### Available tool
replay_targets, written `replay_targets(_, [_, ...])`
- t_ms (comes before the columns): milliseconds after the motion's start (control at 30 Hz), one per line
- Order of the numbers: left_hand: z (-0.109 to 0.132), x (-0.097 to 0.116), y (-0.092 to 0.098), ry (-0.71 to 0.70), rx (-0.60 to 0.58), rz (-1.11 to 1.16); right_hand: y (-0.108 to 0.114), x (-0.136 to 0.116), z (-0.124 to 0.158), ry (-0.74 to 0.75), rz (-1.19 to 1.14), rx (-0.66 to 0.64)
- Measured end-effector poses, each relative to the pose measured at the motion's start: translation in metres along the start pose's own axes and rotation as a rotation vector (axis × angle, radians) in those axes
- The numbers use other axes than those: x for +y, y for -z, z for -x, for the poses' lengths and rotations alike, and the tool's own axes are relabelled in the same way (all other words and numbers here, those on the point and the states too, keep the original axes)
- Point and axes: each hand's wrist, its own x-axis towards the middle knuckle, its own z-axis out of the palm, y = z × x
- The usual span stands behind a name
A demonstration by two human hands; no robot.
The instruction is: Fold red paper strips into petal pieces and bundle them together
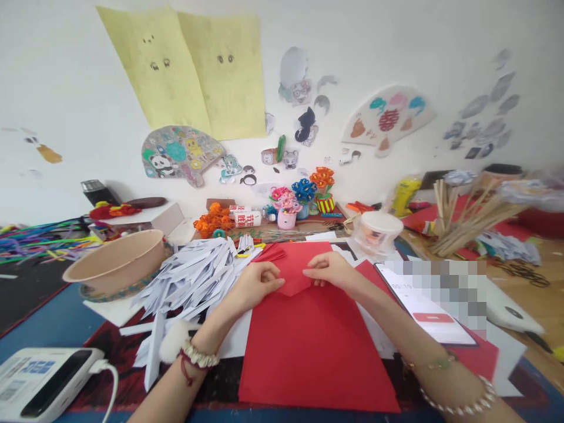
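Note:
A large red paper sheet (315, 346) lies on the table in front of me. On its far end sits a smaller red paper piece (296, 271) with a pointed lower edge. My left hand (255, 285) pinches the left side of that piece, fingers closed on it. My right hand (330, 270) pinches its right side, fingers pressed together on the fold. Both wrists wear bead bracelets.
A heap of folded white paper strips (194, 273) lies left of my hands, beside a tan bowl (117, 261). A phone (425, 305) lies to the right, a white device with a cable (39, 382) at bottom left. Paper flowers (304, 197), a plastic tub (379, 229) and wooden sticks (462, 220) stand behind.

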Motion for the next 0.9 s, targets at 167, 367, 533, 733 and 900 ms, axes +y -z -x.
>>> replay_targets(167, [-0.007, 0.001, 0.005, -0.096, -0.08, -0.187, 0.01, 0.001, 0.005, 0.008, 0.186, -0.103])
replay_targets(367, [-0.005, 0.005, -0.003, -0.19, -0.055, -0.32, 0.012, 0.002, 0.012, 0.092, 0.307, -0.114])
replay_targets(533, [-0.006, -0.003, -0.009, -0.264, -0.034, -0.387, 0.011, 0.002, 0.014, 0.157, 0.348, -0.147])
replay_targets(733, [-0.004, -0.007, -0.01, -0.255, -0.013, -0.377, 0.007, 0.003, 0.02, 0.21, 0.361, -0.093])
replay_targets(900, [-0.004, -0.009, -0.01, -0.265, 0.033, -0.327, 0.003, 0.006, 0.021, 0.24, 0.404, -0.045])
